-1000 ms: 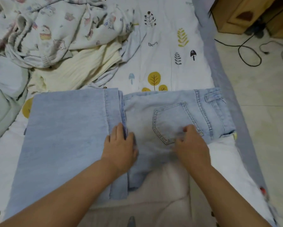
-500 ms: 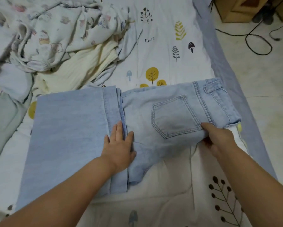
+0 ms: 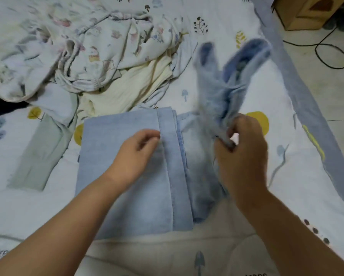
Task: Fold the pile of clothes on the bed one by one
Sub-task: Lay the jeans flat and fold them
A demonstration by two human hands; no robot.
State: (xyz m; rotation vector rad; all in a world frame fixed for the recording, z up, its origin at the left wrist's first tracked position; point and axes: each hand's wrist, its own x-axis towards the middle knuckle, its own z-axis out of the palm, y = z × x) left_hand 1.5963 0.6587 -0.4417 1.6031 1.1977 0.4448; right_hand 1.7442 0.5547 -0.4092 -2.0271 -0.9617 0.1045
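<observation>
Light blue jeans lie partly folded on the bed in front of me. My left hand rests on the folded legs near their hem edge, fingers curled and pressing down. My right hand grips the waist end of the jeans, which stands lifted off the bed and blurred by motion. A pile of unfolded clothes with a cartoon print lies at the far left, with a cream ribbed garment beneath it.
A pale green garment lies flat to the left of the jeans. The printed white bedsheet has a grey-blue border on the right. Beyond it are a tiled floor, black cables and a wooden box.
My right hand took hold of the waist end and has lifted it up off the bed toward the left. My left hand slid a little left onto the folded legs.
</observation>
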